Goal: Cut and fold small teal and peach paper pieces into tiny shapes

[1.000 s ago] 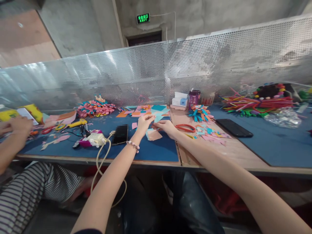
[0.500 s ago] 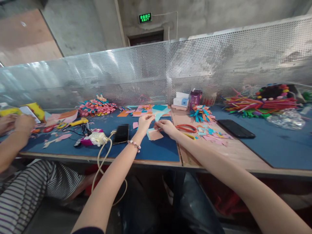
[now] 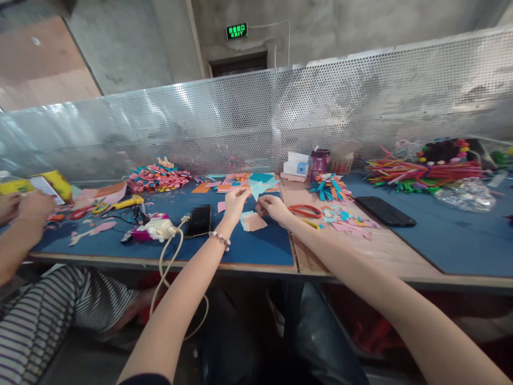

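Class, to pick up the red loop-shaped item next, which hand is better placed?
Probably the right hand, which is nearer the red loop-shaped item; the left hand would have to cross past the right. Whether the right hand is free is unclear.

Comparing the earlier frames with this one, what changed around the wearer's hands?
The fingertips of the left hand and right hand have drawn slightly apart sideways. The pale blue paper between them now shows as a point-down triangle; no clear grasp or release is visible. The tan paper below and the large black phone stayed put.
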Tool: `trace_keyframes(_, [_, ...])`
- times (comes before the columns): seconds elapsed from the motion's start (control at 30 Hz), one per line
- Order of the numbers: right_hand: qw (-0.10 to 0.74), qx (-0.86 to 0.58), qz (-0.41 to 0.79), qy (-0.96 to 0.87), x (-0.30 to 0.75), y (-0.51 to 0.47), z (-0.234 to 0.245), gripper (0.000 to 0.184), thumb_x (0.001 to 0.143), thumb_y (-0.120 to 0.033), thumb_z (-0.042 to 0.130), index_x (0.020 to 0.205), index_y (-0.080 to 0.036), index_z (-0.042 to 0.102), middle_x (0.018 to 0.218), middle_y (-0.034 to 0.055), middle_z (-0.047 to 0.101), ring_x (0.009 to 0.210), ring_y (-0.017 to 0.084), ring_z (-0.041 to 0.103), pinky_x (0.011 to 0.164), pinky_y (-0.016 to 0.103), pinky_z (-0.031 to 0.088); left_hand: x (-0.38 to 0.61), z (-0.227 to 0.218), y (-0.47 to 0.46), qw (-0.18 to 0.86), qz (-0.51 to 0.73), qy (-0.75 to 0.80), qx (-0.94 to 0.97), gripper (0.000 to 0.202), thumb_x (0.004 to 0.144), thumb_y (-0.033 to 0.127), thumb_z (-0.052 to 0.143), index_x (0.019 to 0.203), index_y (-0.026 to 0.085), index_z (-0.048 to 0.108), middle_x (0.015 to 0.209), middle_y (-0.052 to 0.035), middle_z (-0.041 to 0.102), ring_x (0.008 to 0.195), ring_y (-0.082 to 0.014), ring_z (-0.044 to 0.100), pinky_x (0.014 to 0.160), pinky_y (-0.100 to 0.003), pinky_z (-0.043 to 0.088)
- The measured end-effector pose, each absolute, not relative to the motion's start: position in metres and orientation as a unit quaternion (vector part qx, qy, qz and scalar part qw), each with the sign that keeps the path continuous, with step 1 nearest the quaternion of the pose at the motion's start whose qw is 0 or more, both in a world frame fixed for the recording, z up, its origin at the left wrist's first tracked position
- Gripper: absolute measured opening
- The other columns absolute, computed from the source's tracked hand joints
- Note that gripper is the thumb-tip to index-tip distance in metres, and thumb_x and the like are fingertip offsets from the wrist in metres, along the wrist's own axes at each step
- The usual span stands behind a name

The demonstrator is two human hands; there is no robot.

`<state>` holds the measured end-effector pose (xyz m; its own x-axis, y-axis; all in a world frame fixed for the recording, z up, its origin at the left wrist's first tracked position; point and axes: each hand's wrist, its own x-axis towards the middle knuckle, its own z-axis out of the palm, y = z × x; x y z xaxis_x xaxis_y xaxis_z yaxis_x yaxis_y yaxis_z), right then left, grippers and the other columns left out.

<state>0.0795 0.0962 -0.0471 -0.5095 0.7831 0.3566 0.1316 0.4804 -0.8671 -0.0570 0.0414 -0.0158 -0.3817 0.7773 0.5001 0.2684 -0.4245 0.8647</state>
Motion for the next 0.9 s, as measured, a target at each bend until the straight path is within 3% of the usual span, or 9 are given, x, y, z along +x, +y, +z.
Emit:
trace_keyframes(0.23, [0.513, -0.29, 0.186, -0.786, 0.089, 0.083, -0.039, 0.035, 0.09, -0.03, 0.052, 0.122, -0.018, 0.049, 0.123, 0.009, 0.051, 0.104, 0.022, 0.055, 0.086, 0.043, 0.047, -0.059, -0.015, 0.04, 0.189, 0.678, 0.5, 0.505, 0.029, 0.073, 0.039, 0.061, 0.087, 0.015, 0.069, 0.08, -0.0077, 0.07, 0.079, -0.0202, 0.064, 0.061, -0.026, 0.044])
trace_keyframes(0.43, [0.499, -0.229, 0.068, -0.833, 0.094, 0.072, -0.028, 0.029, 0.087, -0.015, 0.051, 0.114, -0.022, 0.059, 0.129, 0.0105, 0.047, 0.113, 0.025, 0.046, 0.098, 0.046, 0.037, -0.056, -0.015, 0.039, 0.211, 0.666, 0.481, 0.53, 0.025, 0.073, 0.037, 0.063, 0.083, 0.015, 0.069, 0.077, -0.0061, 0.069, 0.077, -0.0189, 0.063, 0.061, -0.025, 0.044])
trace_keyframes(0.63, [0.504, -0.218, 0.073, -0.833, 0.1, 0.083, -0.022, 0.021, 0.09, -0.029, 0.052, 0.105, -0.018, 0.06, 0.113, 0.007, 0.058, 0.107, 0.021, 0.052, 0.094, 0.045, 0.041, -0.054, -0.014, 0.037, 0.23, 0.653, 0.459, 0.556, 0.028, 0.076, 0.039, 0.061, 0.091, 0.016, 0.066, 0.089, -0.0077, 0.069, 0.081, -0.0188, 0.062, 0.063, -0.025, 0.044])
trace_keyframes(0.8, [0.529, -0.254, 0.152, -0.795, 0.099, 0.091, -0.023, 0.024, 0.091, -0.032, 0.051, 0.105, -0.014, 0.058, 0.104, 0.0059, 0.061, 0.09, 0.017, 0.06, 0.08, 0.038, 0.05, -0.05, -0.012, 0.037, 0.258, 0.639, 0.432, 0.582, 0.035, 0.078, 0.039, 0.061, 0.106, 0.019, 0.062, 0.113, -0.0092, 0.063, 0.099, -0.0195, 0.059, 0.078, -0.028, 0.045])
trace_keyframes(0.9, [0.518, -0.258, 0.213, -0.787, 0.097, 0.093, -0.025, 0.026, 0.09, -0.031, 0.052, 0.108, -0.013, 0.057, 0.1, 0.0054, 0.061, 0.083, 0.015, 0.061, 0.073, 0.034, 0.052, -0.047, -0.014, 0.039, 0.292, 0.612, 0.422, 0.602, 0.034, 0.074, 0.036, 0.066, 0.102, 0.017, 0.063, 0.103, -0.0095, 0.067, 0.094, -0.0203, 0.061, 0.078, -0.03, 0.047])
